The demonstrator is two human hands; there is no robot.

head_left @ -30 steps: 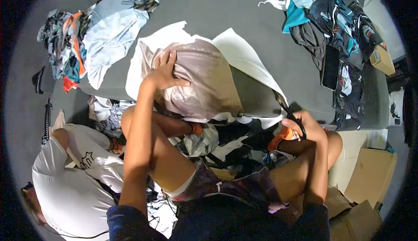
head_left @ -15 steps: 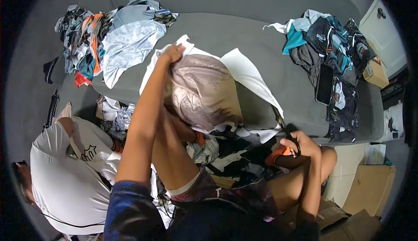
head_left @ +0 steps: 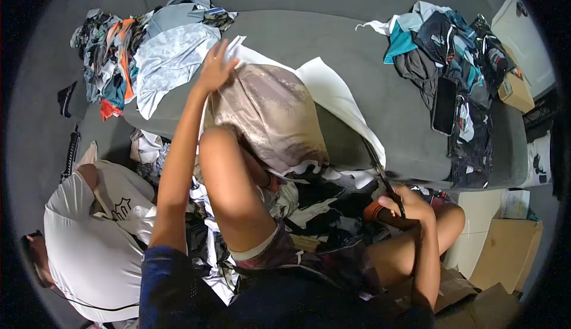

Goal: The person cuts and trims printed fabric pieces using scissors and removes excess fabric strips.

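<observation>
My left hand (head_left: 217, 71) is raised with its fingers spread, close to the upper left corner of a white cloth (head_left: 336, 88). A shiny beige cushion-like bundle (head_left: 270, 115) covers much of that cloth on the sofa in front of me. In my right hand (head_left: 410, 203) is a pair of dark scissors (head_left: 383, 177), the fingers wrapped round the handles. Their blades point up and left, at the lower right end of the white cloth. Whether the blades touch the cloth I cannot tell.
The grey sofa (head_left: 285, 34) carries a clothes pile (head_left: 122, 55) on the left and another (head_left: 443, 37) on the right, with a black phone (head_left: 444, 106). Fabric scraps (head_left: 321, 210) lie between my legs. A person in a white shirt (head_left: 98, 251) sits left. Cardboard boxes (head_left: 505, 254) stand right.
My left hand has let go of the white cloth's corner and moved slightly left and up, fingers spreading. My left knee has swung left and up. The scissors stay in my right hand.
</observation>
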